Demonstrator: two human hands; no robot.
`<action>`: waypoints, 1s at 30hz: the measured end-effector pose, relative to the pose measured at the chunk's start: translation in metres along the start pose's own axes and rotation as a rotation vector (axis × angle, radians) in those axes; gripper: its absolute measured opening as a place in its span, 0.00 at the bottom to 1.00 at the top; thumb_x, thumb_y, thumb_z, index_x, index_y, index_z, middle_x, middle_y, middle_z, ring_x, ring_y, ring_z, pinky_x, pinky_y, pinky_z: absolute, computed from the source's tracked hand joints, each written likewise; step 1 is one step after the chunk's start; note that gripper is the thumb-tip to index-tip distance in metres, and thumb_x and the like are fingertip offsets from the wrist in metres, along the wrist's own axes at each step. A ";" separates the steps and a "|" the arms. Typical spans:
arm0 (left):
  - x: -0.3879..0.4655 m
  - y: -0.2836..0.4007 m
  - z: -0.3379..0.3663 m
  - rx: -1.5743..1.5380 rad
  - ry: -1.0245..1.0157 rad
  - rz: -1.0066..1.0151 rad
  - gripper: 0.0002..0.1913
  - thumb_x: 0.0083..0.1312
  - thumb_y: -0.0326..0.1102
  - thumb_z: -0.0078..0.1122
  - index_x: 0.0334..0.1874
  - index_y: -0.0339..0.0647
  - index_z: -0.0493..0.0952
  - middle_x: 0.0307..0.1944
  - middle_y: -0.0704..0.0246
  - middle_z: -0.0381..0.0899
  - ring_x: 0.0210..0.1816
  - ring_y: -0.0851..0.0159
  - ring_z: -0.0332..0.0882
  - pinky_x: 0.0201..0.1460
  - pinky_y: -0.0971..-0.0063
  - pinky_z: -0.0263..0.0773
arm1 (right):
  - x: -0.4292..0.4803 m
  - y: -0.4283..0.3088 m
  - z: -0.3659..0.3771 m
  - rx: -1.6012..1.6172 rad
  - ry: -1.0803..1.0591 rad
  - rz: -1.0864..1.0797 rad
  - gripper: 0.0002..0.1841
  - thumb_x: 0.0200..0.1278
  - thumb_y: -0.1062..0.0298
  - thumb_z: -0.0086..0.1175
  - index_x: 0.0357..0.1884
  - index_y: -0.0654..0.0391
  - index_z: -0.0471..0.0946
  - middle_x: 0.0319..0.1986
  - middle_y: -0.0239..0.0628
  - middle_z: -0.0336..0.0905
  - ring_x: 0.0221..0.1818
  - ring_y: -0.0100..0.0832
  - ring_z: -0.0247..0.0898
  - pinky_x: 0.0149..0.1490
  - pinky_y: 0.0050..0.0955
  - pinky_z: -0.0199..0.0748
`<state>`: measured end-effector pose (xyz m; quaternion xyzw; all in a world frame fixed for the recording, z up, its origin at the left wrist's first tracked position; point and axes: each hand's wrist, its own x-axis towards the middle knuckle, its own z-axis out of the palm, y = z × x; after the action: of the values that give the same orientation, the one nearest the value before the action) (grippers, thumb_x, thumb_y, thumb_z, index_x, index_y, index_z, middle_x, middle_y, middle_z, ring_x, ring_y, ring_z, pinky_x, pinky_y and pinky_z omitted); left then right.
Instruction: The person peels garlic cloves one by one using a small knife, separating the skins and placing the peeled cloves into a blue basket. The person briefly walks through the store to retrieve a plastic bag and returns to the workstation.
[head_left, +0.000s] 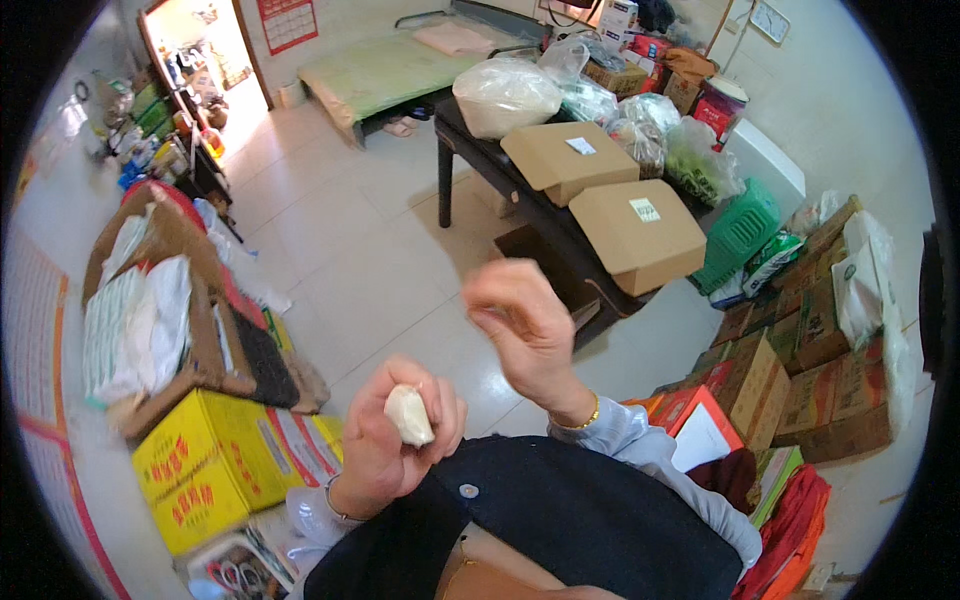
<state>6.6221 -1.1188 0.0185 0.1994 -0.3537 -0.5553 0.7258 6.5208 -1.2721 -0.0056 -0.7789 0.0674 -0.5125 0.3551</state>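
Observation:
My left hand (397, 435) is closed around a pale, whitish lump (409, 416) that looks smooth and soft; what it is made of cannot be told. To its right and a little higher, my right hand (525, 322) is raised with curled fingers, blurred, and apart from the left. Whether anything small lies between its fingertips cannot be seen. Both hands are in front of my dark top (585, 510).
Beyond my right hand stands a dark table (446, 187) with cardboard boxes (637, 232) and filled plastic bags (506, 97). Yellow cartons (202, 465) are at the lower left, below an open cardboard box (202, 322). Stacked brown cartons (832, 397) line the right.

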 end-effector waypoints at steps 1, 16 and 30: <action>0.028 0.011 -0.019 0.005 0.012 -0.001 0.29 0.65 0.65 0.47 0.40 0.40 0.67 0.22 0.68 0.66 0.20 0.74 0.61 0.23 0.81 0.55 | 0.019 0.014 0.000 0.004 -0.042 0.130 0.13 0.60 0.81 0.54 0.48 0.64 0.78 0.36 0.37 0.77 0.43 0.27 0.69 0.45 0.23 0.68; 0.418 0.079 -0.264 0.140 -0.106 -0.300 0.20 0.70 0.51 0.53 0.44 0.38 0.68 0.30 0.66 0.70 0.26 0.74 0.65 0.25 0.84 0.58 | 0.313 0.369 0.072 0.232 -0.138 0.265 0.26 0.54 0.79 0.57 0.58 0.55 0.70 0.55 0.41 0.68 0.58 0.30 0.65 0.56 0.29 0.68; 0.736 0.081 -0.404 0.116 -0.286 -0.567 0.13 0.72 0.43 0.50 0.38 0.38 0.69 0.23 0.69 0.68 0.21 0.72 0.63 0.23 0.80 0.57 | 0.518 0.652 -0.092 -0.413 0.070 0.637 0.20 0.73 0.60 0.39 0.36 0.64 0.80 0.32 0.41 0.83 0.35 0.34 0.78 0.50 0.33 0.71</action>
<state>7.0706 -1.8334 0.0181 0.2510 -0.4136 -0.7366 0.4726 6.8528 -2.0411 -0.0021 -0.7561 0.4199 -0.3786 0.3296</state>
